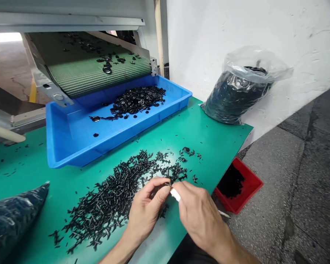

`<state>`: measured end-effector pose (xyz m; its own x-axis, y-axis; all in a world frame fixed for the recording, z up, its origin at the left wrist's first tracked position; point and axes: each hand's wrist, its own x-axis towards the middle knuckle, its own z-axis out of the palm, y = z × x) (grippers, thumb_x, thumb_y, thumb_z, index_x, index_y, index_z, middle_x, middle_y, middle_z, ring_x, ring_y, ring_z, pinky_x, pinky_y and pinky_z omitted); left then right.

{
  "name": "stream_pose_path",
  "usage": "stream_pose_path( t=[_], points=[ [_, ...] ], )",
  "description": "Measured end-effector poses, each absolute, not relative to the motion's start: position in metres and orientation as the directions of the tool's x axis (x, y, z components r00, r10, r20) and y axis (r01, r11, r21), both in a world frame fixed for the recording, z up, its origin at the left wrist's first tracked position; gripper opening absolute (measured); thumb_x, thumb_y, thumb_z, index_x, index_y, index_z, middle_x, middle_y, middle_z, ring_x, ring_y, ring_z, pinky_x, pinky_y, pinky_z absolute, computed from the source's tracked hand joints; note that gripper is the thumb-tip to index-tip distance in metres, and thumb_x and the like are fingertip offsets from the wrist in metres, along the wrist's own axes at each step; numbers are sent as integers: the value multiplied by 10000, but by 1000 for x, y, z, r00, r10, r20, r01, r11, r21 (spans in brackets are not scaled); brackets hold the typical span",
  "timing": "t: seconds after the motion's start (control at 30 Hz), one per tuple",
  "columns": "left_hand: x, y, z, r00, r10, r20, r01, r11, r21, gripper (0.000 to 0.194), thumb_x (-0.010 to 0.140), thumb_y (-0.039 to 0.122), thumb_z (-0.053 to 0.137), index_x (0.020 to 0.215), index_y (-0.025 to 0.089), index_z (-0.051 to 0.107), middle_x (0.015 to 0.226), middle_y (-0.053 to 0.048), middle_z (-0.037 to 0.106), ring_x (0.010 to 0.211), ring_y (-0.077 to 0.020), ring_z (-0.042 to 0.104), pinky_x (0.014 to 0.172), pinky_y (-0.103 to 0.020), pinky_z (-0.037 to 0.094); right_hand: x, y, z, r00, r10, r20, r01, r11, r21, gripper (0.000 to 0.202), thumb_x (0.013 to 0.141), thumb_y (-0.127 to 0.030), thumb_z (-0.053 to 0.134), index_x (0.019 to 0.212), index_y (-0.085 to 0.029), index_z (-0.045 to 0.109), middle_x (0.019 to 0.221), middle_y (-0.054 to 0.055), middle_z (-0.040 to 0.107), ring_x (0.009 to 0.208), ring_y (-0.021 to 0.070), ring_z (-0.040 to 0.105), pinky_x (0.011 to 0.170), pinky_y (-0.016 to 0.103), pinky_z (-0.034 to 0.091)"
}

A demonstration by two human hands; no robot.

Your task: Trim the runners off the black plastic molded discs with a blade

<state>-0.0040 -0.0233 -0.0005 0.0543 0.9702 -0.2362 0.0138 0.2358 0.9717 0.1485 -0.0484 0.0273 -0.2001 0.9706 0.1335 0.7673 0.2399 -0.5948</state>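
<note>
Over the front of the green table, my left hand [147, 207] is closed in a pinch, thumb against forefinger, on a small black plastic piece mostly hidden by the fingers. My right hand [202, 214] meets it fingertip to fingertip. Its fingers are closed on a thin tool with a white part [175, 194], and the narrow tip points at the left fingertips; the exact kind of tool is unclear. Just beyond and left of both hands spreads a pile of small black cross-shaped plastic pieces [118, 194].
A blue tray [99, 148] holding round black parts sits under a green conveyor belt [99, 69]. At the back right, a clear bag [231, 95] of black parts leans on the wall. Another filled bag [13, 220] lies front left. Below the right edge stands a red bin [247, 194].
</note>
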Motion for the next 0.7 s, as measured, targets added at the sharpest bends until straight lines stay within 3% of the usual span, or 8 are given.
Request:
stream_pose_path(
  t=[0.1,0.23,0.33,0.43,0.6,0.7],
  points=[
    [-5,-21,3,82,975,-204,79,198,977,241,759,415,746,900,220,747,799,-36,644,549,-124,445,466,-234,314,155,-37,30,-245,968,-55,644,121,-755,235,840,-35,408,694,-210,461,604,-47,497,569,115,443,562,261,255],
    [-1,-22,6,55,973,-225,90,219,972,291,820,473,669,950,214,693,627,10,540,521,-119,390,460,-222,289,161,-23,28,-217,966,-144,595,13,-803,241,810,-34,399,634,-199,410,542,-60,446,520,94,383,544,250,226],
    [0,-24,5,3,979,-206,34,206,978,276,842,472,646,936,213,649,584,31,485,520,-115,376,464,-208,288,171,-18,26,-155,979,-136,628,-9,-778,232,799,-30,384,652,-202,434,556,-51,467,532,99,407,533,248,226],
    [0,-21,5,83,960,-266,-127,275,953,234,875,441,613,841,210,605,538,52,421,486,-98,312,435,-187,250,187,-10,23,-103,992,-67,686,22,-728,235,847,-71,384,729,-208,534,601,-38,507,544,112,427,524,249,237],
    [-2,-12,14,191,876,-443,-424,480,768,307,922,415,541,713,189,535,565,53,395,453,-73,189,366,-157,167,203,15,16,-87,992,96,790,127,-600,347,877,-86,427,1099,-217,659,912,39,619,797,163,559,672,253,361],
    [-3,-10,17,228,858,-460,-552,503,665,245,918,380,555,760,193,559,655,38,454,452,-61,211,345,-141,158,201,29,14,-160,986,52,829,163,-535,388,861,-48,429,1108,-218,677,942,48,628,812,164,571,676,253,366]
  ],
)
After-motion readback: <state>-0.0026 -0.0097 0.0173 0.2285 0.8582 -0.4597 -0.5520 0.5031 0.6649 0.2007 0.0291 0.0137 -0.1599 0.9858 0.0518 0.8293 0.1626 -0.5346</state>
